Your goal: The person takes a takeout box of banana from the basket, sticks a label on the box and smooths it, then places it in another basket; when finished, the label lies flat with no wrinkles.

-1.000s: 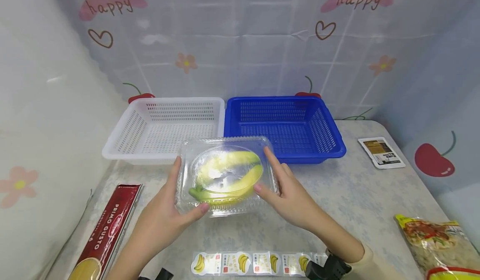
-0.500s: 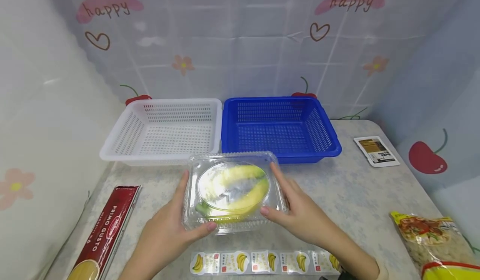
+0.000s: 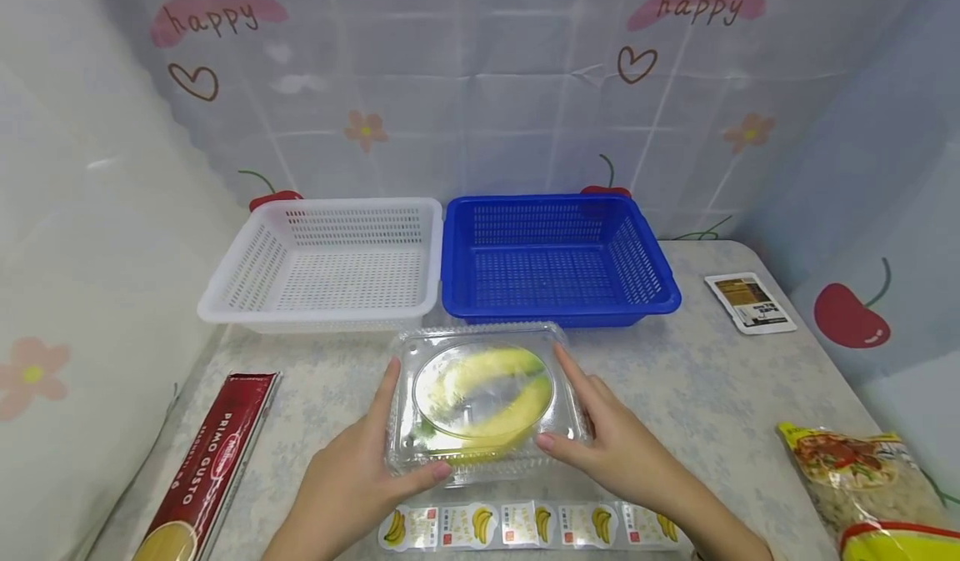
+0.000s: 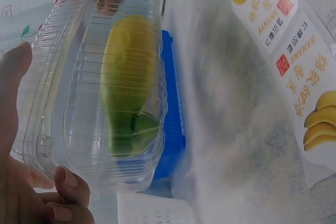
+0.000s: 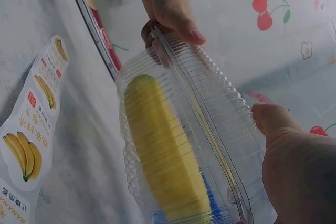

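Observation:
A clear plastic clamshell box (image 3: 483, 394), lid down, is held between both hands, raised off the table. Through its lid and ribbed wall show yellow-green bananas (image 4: 128, 82). My left hand (image 3: 356, 469) grips the left side, thumb along the near edge and fingers partly hidden beneath. On the opposite side my right hand (image 3: 618, 440) holds the box, its thumb at the near right corner and forefinger along the far right edge. In the right wrist view the box's flanged seam runs between the hands, and the bananas (image 5: 163, 150) lie in the lower half.
Behind the box stand a white basket (image 3: 322, 319) and a blue basket (image 3: 558, 315), side by side. A strip of banana labels (image 3: 525, 528) lies in front. Red spaghetti pack (image 3: 210, 465) at left; white packet (image 3: 750, 303) and yellow-topped bag (image 3: 862, 486) at right.
Both hands have brought the box down toward the near edge and slightly right, away from the baskets. The grip on it stays the same; the head view shifted a little.

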Demonstrator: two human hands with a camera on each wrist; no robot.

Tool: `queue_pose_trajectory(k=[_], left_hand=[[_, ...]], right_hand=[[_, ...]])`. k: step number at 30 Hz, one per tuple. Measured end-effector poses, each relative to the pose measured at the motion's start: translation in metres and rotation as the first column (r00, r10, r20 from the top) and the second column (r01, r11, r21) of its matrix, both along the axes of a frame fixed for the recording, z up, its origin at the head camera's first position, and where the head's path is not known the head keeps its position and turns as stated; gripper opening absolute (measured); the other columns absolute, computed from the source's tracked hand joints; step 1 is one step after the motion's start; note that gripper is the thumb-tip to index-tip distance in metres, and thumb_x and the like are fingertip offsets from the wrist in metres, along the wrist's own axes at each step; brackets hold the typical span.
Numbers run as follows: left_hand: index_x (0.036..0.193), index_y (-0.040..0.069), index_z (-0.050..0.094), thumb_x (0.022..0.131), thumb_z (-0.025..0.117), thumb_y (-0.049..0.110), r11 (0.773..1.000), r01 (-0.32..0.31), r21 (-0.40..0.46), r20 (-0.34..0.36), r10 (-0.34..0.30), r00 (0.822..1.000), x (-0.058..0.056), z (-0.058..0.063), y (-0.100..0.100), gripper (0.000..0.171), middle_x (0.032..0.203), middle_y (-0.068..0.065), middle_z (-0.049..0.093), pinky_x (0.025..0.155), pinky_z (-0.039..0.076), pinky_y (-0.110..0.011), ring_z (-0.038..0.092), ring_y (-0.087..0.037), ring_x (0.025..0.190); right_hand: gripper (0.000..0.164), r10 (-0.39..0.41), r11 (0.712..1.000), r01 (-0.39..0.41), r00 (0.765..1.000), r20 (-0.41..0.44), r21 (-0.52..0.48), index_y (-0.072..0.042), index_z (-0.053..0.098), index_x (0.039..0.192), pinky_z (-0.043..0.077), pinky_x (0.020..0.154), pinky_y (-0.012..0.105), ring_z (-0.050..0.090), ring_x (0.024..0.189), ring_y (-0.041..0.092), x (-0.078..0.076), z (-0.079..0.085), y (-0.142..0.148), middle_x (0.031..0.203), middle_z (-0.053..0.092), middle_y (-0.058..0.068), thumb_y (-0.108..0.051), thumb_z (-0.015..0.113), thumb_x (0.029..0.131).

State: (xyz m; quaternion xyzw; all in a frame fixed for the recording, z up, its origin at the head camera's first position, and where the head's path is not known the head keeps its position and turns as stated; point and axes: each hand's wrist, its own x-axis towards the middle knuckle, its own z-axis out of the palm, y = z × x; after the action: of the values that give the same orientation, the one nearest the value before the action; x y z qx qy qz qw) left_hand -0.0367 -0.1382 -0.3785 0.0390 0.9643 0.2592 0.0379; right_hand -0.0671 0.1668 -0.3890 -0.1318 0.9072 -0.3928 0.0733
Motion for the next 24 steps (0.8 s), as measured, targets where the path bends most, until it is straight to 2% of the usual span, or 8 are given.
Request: queue_pose_trajectory(k=[6,14,20,24], left_hand=[[0.158,0.039,-0.004,0.066,0.064,0.085,1.000,0.021,0.005,0.007,-0.021,1.000,-0.002,-0.010,0.006,0.123,0.130,-0.012,0.067,0.068,0.056,-0.044,0.071,-0.028,0.102],[0.159,0.037,-0.001,0.065,0.065,0.085,0.998,0.055,0.016,0.024,-0.055,0.998,-0.012,-0.023,0.019,0.125,0.105,-0.007,0.074,0.058,0.051,-0.033,0.069,-0.016,0.083],[0.160,0.034,-0.002,0.067,0.063,0.086,0.996,0.092,0.016,0.015,-0.092,0.996,-0.021,-0.030,0.029,0.125,0.121,-0.011,0.071,0.063,0.055,-0.038,0.071,-0.025,0.095],[0.160,0.031,-0.003,0.068,0.060,0.087,0.992,0.125,0.009,0.008,-0.125,0.992,-0.028,-0.035,0.036,0.125,0.125,-0.012,0.069,0.061,0.055,-0.037,0.071,-0.027,0.093]], right_hand=[[0.101,-0.009,0.999,0.009,1.000,0.023,-0.031,-0.043,0.007,0.158,0.040,0.054,0.025,0.037,0.066,0.011,0.002,-0.010,0.008,0.086,0.041,0.002,-0.050,0.075,0.084],[0.100,-0.039,0.997,0.041,0.998,0.041,-0.059,-0.044,0.009,0.158,0.039,0.054,0.025,0.036,0.066,0.011,0.003,-0.026,0.022,0.089,0.040,0.003,-0.043,0.078,0.084],[0.098,-0.038,0.997,0.037,0.999,-0.008,-0.066,-0.039,0.011,0.159,0.038,0.056,0.025,0.035,0.069,0.011,-0.001,-0.034,0.033,0.086,0.038,0.003,-0.040,0.077,0.086],[0.098,-0.044,0.997,0.042,0.998,-0.038,-0.063,-0.036,0.011,0.160,0.038,0.056,0.025,0.035,0.069,0.011,-0.004,-0.041,0.040,0.087,0.039,0.004,-0.039,0.077,0.086]])
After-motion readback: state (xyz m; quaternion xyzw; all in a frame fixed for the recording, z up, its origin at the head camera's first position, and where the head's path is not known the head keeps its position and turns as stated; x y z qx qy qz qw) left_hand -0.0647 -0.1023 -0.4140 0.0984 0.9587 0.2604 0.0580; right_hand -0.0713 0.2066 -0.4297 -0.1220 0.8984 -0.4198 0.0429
